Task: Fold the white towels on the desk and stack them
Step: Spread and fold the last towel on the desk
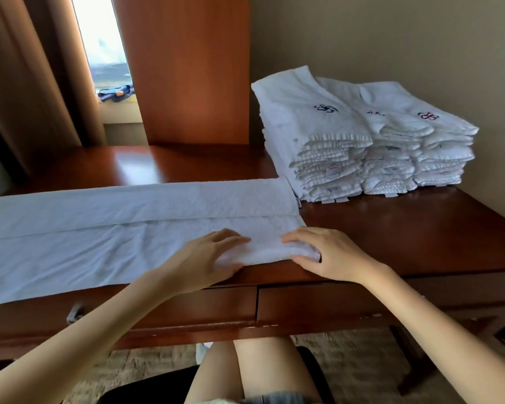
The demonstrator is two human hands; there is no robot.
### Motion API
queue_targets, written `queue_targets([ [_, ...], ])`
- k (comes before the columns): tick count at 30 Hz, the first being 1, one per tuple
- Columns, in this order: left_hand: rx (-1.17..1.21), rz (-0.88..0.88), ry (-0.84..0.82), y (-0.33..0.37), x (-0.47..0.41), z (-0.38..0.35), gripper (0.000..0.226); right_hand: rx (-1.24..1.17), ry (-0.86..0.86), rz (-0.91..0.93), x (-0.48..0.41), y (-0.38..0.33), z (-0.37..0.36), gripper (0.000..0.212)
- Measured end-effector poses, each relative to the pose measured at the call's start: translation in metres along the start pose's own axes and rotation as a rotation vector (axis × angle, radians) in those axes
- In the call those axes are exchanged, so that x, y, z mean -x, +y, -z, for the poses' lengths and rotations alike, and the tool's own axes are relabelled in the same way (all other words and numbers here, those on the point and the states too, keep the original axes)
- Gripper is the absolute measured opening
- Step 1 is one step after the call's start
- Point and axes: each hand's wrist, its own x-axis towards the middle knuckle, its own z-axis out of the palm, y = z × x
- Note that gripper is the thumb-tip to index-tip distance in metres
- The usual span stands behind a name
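Both hands grasp the right end of the white towel (114,228), fingers on top: my left hand (210,258) and my right hand (330,252). It lies along the desk (405,228) front; the folded stack (362,135) sits rear right.

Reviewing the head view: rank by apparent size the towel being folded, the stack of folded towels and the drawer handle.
1. Towel being folded
2. Stack of folded towels, which is farther from the camera, so this ranking is less sure
3. Drawer handle, clearly smallest
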Motion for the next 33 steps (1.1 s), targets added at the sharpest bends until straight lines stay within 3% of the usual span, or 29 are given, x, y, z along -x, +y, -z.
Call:
queue_targets([
  [5, -0.128, -0.037, 0.072, -0.007, 0.023, 0.014, 0.062, 0.051, -0.017, -0.066, 0.005, 0.008, 0.003, 0.056],
  [7, -0.183, 0.048, 0.154, -0.013, 0.027, 0.018, 0.054, -0.032, -0.008, -0.084, 0.000, 0.011, 0.004, 0.058],
  [11, -0.108, 0.366, 0.375, -0.030, 0.026, 0.036, 0.038, -0.281, 0.128, -0.141, -0.020, 0.013, 0.000, 0.034],
  [15, -0.136, 0.481, 0.486, -0.049, 0.006, 0.057, 0.021, -0.480, 0.342, -0.211, -0.055, 0.010, -0.002, 0.019],
  [17, -0.132, 0.505, 0.473, -0.063, -0.012, 0.067, 0.017, -0.381, 0.415, -0.223, -0.079, 0.010, 0.002, 0.023],
  [19, -0.081, 0.514, 0.433, -0.084, -0.035, 0.076, 0.011, -0.064, 0.414, -0.259, -0.104, 0.011, 0.006, 0.028],
  [23, 0.089, 0.534, 0.167, -0.138, -0.087, 0.084, 0.018, 0.510, 0.196, -0.393, -0.144, 0.015, 0.000, 0.051],
  [27, 0.187, 0.606, -0.125, -0.170, -0.116, 0.064, 0.024, 0.505, 0.048, -0.431, -0.153, 0.025, -0.020, 0.072],
  [30, 0.294, 0.632, -0.117, -0.185, -0.117, 0.051, 0.020, 0.426, 0.098, -0.390, -0.154, 0.030, -0.020, 0.074],
  [33, 0.438, 0.620, -0.058, -0.193, -0.114, 0.049, 0.014, 0.437, 0.212, -0.129, -0.158, 0.020, -0.013, 0.066],
])
